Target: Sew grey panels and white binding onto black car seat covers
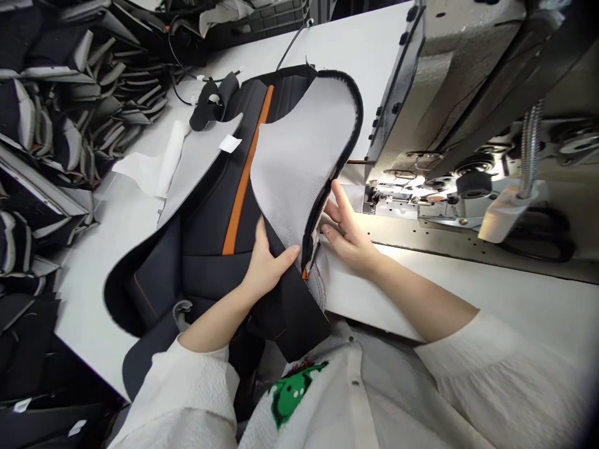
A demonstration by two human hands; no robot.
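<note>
A car seat cover (206, 274) of black material with an orange stripe (248, 168) lies across the white table, its near end hanging toward my lap. On its right side sits a light grey mesh panel (304, 143), bordered by a black edge strip (356, 106). My left hand (264, 265) grips the cover at the panel's lower tip, thumb on top and some fingers hidden by the fabric. Against the panel's right edge rests my right hand (350, 237), fingers stretched and apart, fingertips touching the strip. A small orange bit (305, 274) shows at the strip's lower end.
To the right stands an industrial sewing machine (440, 125) with its lit needle area; black-handled scissors (533, 234) lie on its bed. Stacked cut pieces (79, 106) crowd the left. A white roll (172, 159) and a black cable (180, 78) lie beyond the cover.
</note>
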